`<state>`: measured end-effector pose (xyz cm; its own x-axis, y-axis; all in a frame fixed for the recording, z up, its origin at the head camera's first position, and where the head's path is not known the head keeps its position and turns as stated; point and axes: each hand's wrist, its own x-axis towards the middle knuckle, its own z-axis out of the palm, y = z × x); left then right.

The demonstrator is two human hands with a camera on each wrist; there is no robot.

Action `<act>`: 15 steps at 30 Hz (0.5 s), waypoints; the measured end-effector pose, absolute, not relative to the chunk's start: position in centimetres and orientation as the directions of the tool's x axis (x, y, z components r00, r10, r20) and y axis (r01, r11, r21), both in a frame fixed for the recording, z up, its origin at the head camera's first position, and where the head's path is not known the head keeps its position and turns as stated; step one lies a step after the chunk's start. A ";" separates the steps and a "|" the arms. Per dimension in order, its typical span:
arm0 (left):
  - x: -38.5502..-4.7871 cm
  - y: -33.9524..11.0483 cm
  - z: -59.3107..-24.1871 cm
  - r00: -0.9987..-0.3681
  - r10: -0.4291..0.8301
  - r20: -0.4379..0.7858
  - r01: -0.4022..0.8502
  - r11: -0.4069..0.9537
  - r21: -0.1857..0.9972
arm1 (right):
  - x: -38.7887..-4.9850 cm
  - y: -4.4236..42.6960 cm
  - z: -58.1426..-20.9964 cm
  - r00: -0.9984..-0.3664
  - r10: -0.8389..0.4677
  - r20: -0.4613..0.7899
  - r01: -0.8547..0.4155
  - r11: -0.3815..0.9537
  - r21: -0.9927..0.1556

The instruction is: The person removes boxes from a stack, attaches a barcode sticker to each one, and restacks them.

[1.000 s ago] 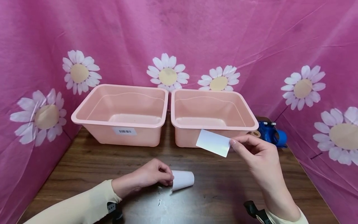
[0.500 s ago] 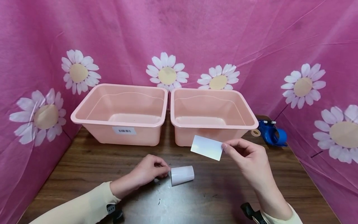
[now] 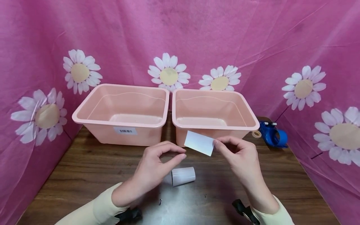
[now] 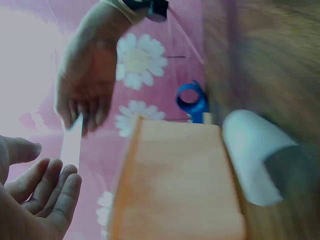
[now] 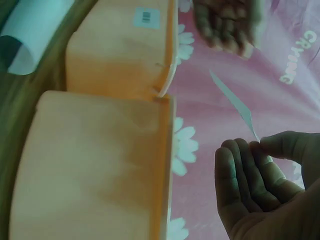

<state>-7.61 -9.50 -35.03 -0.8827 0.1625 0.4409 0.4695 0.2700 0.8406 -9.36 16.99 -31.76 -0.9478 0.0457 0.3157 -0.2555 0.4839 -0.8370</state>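
Note:
Between thumb and fingers my right hand point(image 3: 240, 157) pinches the right end of a white card point(image 3: 199, 143), held above the table in front of the right tub. My left hand point(image 3: 154, 164) is raised just left of the card, thumb and fingers apart with a gap between them, holding nothing. In the right wrist view the card point(image 5: 232, 97) appears nearly edge-on, apart from the left hand point(image 5: 227, 25). A white paper tube or cup point(image 3: 183, 176), one end open, lies on its side on the table below the hands.
Two pink plastic tubs stand side by side at the back, the left tub point(image 3: 121, 122) with a barcode label and the right tub point(image 3: 215, 127). A blue tape dispenser point(image 3: 272, 135) and a small tape roll point(image 3: 256, 134) sit at the right. Pink flowered cloth point(image 3: 180, 34) hangs behind.
My left hand has left the white tube and risen up and right toward the card, fingers spreading. My right hand has carried the card leftward.

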 end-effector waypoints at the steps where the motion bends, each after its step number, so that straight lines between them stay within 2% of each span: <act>1: -7.5 -9.2 -34.6 -0.864 0.162 0.477 0.503 0.257 0.825 | -9.4 16.6 -31.6 -0.945 0.047 0.323 -0.262 0.480 -0.837; 6: -7.3 -8.0 -32.8 -0.807 0.165 0.568 0.591 0.202 0.781 | -9.5 14.7 -30.8 -0.935 0.027 0.354 -0.310 0.425 -0.850; 15: -7.9 -7.0 -31.7 -0.762 0.128 0.635 0.643 0.257 0.721 | -8.8 12.6 -30.7 -0.916 -0.002 0.401 -0.384 0.298 -0.874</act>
